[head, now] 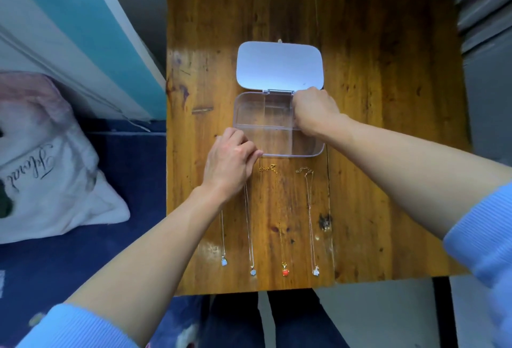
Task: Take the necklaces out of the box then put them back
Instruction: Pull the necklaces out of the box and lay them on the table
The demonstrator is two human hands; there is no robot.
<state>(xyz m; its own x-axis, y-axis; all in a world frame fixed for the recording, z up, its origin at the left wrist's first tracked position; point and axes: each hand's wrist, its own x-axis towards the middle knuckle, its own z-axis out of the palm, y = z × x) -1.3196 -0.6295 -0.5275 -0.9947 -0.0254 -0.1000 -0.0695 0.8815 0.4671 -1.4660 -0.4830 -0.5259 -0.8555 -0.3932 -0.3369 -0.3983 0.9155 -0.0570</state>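
A clear plastic box with inner dividers stands open mid-table, its white lid folded back flat. Its visible compartments look empty. In front of it several necklaces lie stretched out side by side, pendants toward me: a pale blue one, a silver one, a gold chain with a red pendant and a rose-gold one. My left hand is curled on the box's front left corner, covering the top ends of the two left chains. My right hand reaches down into the box's right rear compartment, fingertips hidden.
The wooden table has bare surface to the right and behind the box. A white pillow lies on a dark blue bed at the left. A teal and white wall runs along the upper left. My legs show below the table's near edge.
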